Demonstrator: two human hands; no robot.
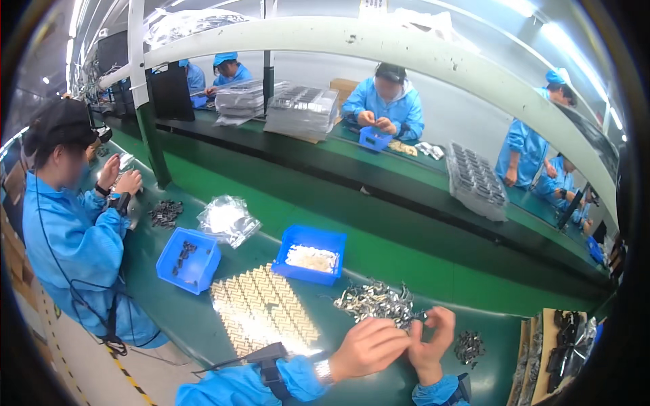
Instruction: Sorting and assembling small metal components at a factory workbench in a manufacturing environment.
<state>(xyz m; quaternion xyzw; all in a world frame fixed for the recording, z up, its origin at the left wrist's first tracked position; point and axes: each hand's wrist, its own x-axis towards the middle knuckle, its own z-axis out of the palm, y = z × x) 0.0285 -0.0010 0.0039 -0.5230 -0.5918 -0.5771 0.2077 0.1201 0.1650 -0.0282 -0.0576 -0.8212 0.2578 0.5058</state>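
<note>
Okay, left hand (369, 346) and right hand (432, 342) meet at the near edge of the loose metal-part pile (379, 301) on the tabletop (500, 338). Fingers are curled; can't tell whether they grip a piece, it's too small and hidden. Main risk, my read: a small part slips the pinch and drops back into the pile. Pieces look tangled, so one pull could drag neighbours. Smaller dark pile (469, 347) sits right; a wrist sweep could mix both. Left sleeve (298, 379) could nudge the beige sheet (264, 308).
</note>
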